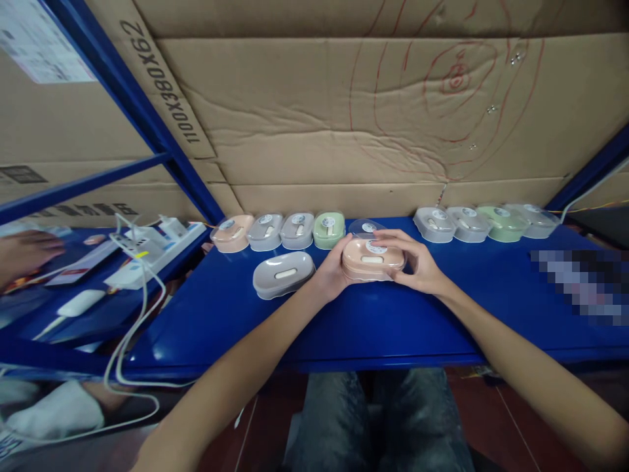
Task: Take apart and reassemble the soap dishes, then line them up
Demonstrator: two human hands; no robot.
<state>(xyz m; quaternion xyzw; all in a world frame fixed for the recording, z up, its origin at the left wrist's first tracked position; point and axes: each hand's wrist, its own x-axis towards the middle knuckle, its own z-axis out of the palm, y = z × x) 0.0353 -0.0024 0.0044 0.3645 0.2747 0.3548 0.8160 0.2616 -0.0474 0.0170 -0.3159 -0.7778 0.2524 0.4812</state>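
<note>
Left hand [335,274] and right hand [420,265] both grip the pink box [364,269], left fingers mostly hidden, another box [358,229] behind partly blocked.

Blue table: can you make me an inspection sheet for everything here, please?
Surface: blue table, shiny.
Job's things: peach box in both hands; grey box to its left; a row of four boxes further left, another four at right; one box partly hidden behind.
Clutter: power strip at left; pixelated patch at right, can't tell what.
Hands: left hand and right hand hold the peach box.
Cables: white cables at left.
Surroundings: cardboard behind; another person's hand far left.
</note>
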